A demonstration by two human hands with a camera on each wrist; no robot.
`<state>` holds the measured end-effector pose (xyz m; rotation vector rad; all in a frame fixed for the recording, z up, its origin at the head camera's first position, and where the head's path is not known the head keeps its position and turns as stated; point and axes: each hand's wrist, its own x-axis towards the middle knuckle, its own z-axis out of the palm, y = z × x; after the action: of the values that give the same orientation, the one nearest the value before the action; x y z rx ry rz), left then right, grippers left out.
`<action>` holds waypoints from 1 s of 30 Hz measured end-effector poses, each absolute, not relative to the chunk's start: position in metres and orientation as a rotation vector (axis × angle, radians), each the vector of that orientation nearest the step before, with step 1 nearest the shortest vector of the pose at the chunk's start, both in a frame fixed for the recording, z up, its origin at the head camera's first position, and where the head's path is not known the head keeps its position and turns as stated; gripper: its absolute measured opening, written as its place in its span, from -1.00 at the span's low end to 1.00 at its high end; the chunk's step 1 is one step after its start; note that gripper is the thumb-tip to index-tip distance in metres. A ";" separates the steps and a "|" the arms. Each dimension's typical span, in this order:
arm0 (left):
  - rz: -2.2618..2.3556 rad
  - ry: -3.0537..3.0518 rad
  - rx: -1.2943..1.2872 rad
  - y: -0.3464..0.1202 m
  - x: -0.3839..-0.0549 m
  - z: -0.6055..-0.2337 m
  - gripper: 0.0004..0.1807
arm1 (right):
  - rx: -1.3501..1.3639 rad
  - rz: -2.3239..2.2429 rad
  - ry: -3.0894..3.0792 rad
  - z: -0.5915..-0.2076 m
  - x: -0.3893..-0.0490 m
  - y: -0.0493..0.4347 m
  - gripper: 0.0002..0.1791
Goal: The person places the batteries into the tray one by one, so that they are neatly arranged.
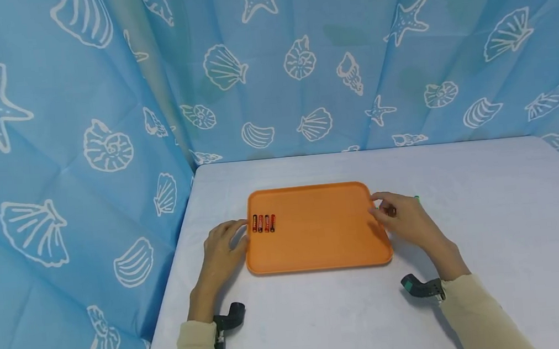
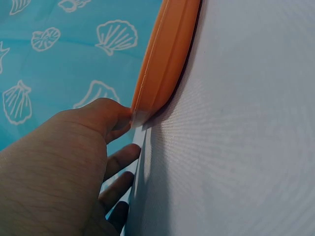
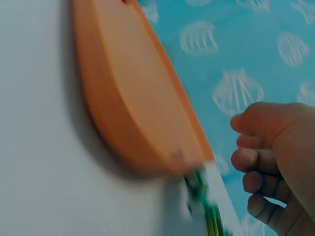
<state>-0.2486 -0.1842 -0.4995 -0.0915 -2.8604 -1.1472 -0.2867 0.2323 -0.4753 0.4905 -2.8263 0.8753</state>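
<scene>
At nine o'clock, and round to twelve, hangs a blue curtain point(image 1: 62, 174) with white shells and stars on it. Call the middle of the tray the middle of the clock. Down past eight o'clock is a tan left sleeve point(image 1: 194, 345), with a small black camera point(image 1: 234, 314) by the wrist. Above that, at nine o'clock, is the left hand point(image 1: 220, 253). Its thumb and pointing finger are spread apart and touch the side of the tray. The other fingers hang loose.

Just inside that side, near nine o'clock, four batteries point(image 1: 266, 223) stand in a row like little fence posts, though they lie flat. They are red and black. The orange tray point(image 1: 324, 229) under them sits flat on the white table point(image 1: 322, 320), and its long sides run from nine o'clock to three.

At three o'clock is the right hand point(image 1: 405, 216). Its thumb and pointing finger are spread, and the rest are softly bent. From the right wrist there is a gap between it and the tray. A shiny green thing point(image 3: 214, 219) is by the tray's corner there, too blurry to name. At four o'clock are another black camera point(image 1: 421, 288) and a tan right sleeve point(image 1: 481, 315).
</scene>
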 end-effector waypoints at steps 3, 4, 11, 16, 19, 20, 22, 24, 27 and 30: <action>-1.149 -2.868 -0.096 -0.183 -0.247 -0.498 -0.53 | 0.364 0.846 -2.840 -0.479 -0.289 0.258 -0.63; -1.148 -2.869 -0.098 -0.184 -0.247 -0.498 -0.53 | 0.329 0.844 -2.844 -0.481 -0.289 0.266 -0.64; -1.137 -2.884 -0.081 -0.185 -0.247 -0.497 -0.53 | 0.119 0.813 -2.864 -0.493 -0.291 0.299 -0.61; -1.154 -2.882 -0.054 -0.183 -0.247 -0.499 -0.53 | 0.075 0.800 -2.848 -0.495 -0.293 0.303 -0.60; -1.148 -2.877 -0.058 -0.183 -0.247 -0.499 -0.53 | 0.062 0.776 -2.840 -0.496 -0.292 0.303 -0.65; -1.141 -2.875 -0.064 -0.183 -0.247 -0.499 -0.53 | 0.053 0.769 -2.841 -0.496 -0.291 0.302 -0.66; -1.139 -2.869 -0.080 -0.184 -0.247 -0.499 -0.53 | 0.034 0.764 -2.849 -0.495 -0.291 0.302 -0.64; -1.137 -2.868 -0.083 -0.184 -0.247 -0.499 -0.53 | 0.014 0.790 -2.868 -0.493 -0.290 0.304 -0.59; -1.145 -2.868 -0.090 -0.184 -0.247 -0.499 -0.53 | 0.020 0.828 -2.900 -0.488 -0.289 0.310 -0.54; -1.154 -2.866 -0.082 -0.184 -0.248 -0.499 -0.53 | 0.068 0.844 -2.936 -0.483 -0.289 0.318 -0.57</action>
<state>-0.2476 -0.1838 -0.4993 -0.0819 -2.8662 -1.1539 -0.2891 0.3178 -0.4832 0.0676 -2.9355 0.8436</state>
